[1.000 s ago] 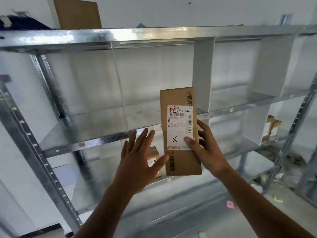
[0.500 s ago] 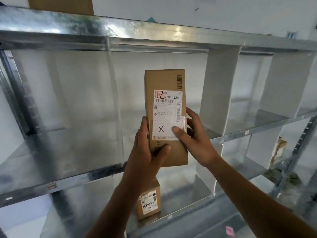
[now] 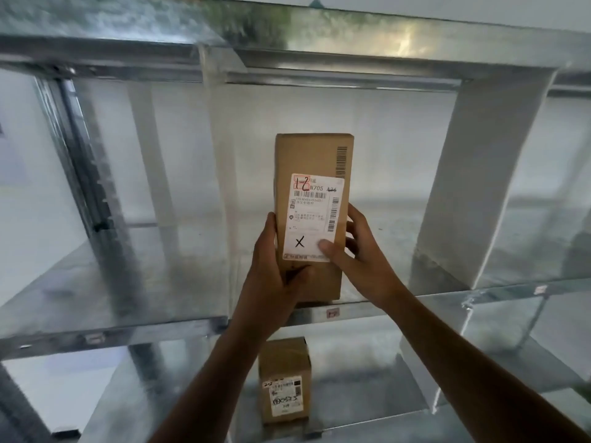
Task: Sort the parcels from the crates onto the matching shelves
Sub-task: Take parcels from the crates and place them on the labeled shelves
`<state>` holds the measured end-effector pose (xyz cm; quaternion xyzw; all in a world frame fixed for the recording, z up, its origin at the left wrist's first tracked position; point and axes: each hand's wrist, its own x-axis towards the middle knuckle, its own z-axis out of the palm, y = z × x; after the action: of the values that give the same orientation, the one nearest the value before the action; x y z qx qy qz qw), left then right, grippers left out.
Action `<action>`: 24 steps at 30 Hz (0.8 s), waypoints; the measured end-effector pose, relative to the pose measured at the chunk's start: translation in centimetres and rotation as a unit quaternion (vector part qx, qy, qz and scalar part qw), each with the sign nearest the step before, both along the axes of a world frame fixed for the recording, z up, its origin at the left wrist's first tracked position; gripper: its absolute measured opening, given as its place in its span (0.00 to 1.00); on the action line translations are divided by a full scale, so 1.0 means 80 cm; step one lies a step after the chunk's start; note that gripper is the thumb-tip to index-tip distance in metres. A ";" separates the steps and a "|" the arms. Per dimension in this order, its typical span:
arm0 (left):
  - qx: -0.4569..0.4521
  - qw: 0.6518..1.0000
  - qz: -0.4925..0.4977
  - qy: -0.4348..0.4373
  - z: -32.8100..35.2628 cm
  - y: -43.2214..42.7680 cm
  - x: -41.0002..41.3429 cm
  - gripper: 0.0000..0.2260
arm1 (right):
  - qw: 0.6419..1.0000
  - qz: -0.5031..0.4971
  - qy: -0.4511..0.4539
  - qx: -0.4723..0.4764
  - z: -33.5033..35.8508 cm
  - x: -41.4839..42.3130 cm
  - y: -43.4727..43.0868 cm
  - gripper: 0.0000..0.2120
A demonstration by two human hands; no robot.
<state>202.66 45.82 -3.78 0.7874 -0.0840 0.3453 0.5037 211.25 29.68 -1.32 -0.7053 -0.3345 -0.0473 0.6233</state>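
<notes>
At the middle shelf (image 3: pixel 128 334): tall parcel (image 3: pixel 315 161) held upright at the front edge, left of the white divider (image 3: pixel 486 174); whether its base rests on the metal cannot be told.
Label (image 3: pixel 311 215): white, on the parcel's front; handwritten "1-2" at top, "X" below.
Left hand (image 3: pixel 275 276): grips the parcel's lower left edge, thumb across the front.
Right hand (image 3: pixel 358 260): grips the right edge, thumb pressed on the label.
Lower shelf (image 3: pixel 367 394): small parcel (image 3: pixel 284 378) upright, directly beneath.
</notes>
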 end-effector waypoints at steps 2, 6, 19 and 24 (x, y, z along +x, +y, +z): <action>0.002 0.999 0.030 0.020 -0.007 0.003 0.008 0.41 | 1.000 0.020 -0.001 -0.009 -0.007 0.015 0.004 0.36; 0.000 0.997 0.050 0.064 -0.013 0.010 0.017 0.47 | 0.999 0.050 -0.004 -0.016 -0.021 0.035 0.017 0.37; 0.010 0.993 0.063 0.098 -0.013 0.011 0.037 0.43 | 0.995 0.072 -0.045 -0.059 -0.034 0.063 0.014 0.37; 0.017 0.986 0.144 0.088 -0.008 -0.017 0.006 0.39 | 0.985 0.015 -0.083 -0.150 -0.043 0.045 -0.035 0.39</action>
<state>203.12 44.48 -4.39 0.8270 0.0691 0.3417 0.4411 214.85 26.87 -4.76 -0.7794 -0.3987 -0.0458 0.4810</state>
